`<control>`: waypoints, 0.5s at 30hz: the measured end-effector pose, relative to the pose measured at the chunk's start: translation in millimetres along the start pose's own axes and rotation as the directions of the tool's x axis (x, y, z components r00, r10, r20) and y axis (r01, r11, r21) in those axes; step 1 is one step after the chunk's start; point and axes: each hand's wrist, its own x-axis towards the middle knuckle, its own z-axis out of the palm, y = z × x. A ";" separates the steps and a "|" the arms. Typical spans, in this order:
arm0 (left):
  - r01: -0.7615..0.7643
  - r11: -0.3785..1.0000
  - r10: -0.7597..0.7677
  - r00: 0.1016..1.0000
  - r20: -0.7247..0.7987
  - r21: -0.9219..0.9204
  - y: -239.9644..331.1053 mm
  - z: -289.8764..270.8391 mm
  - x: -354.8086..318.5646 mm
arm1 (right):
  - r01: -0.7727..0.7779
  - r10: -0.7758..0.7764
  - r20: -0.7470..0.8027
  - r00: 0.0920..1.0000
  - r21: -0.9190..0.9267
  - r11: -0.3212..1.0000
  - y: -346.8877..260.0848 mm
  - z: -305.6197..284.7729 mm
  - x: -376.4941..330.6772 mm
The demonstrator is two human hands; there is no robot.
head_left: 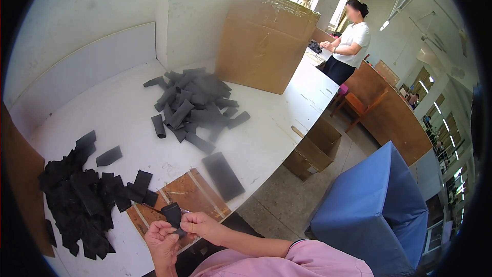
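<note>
Near the table's front edge I hold a small black fabric piece [172, 213] between my two hands. Thumb and fingers of my left hand [160, 238] pinch its lower left side. My right hand [201, 225] grips it from the right, fingers closed. The piece's top end stands up above my fingers; its lower part is mostly covered by them. Beneath lies a worn brown wooden board [190, 193] with pale strips across it. To the left, a heap of flat black fabric pieces [84, 195] reaches the board's edge. Farther back lies a pile of rolled, tube-like black pieces [192, 102].
A dark flat rectangular block [223, 176] lies right of the board. A large cardboard box [266, 38] stands at the table's back. On the right are a blue fabric-covered bin [353, 210] and an open carton [312, 151] on the floor. Another person [353, 41] stands working beyond.
</note>
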 end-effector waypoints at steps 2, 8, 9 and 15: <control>0.046 0.998 -0.044 0.996 0.079 -0.030 6.6 3.4 -6.7 | -0.023 0.021 0.044 0.999 0.050 0.998 -3.2 0.7 -3.4; 0.013 0.993 0.013 0.977 0.212 -0.119 22.7 29.8 -35.6 | 0.438 -0.401 0.282 0.872 -0.081 0.895 -29.9 14.4 -4.7; -0.049 0.998 0.054 0.989 0.138 -0.036 22.9 31.8 -33.3 | 0.394 -0.362 0.278 0.890 -0.066 0.917 -36.9 8.0 -6.3; -0.246 0.916 0.286 0.954 -0.087 0.316 4.9 33.9 -25.1 | 0.522 -0.509 0.146 0.848 -0.388 0.759 -49.0 17.1 -10.8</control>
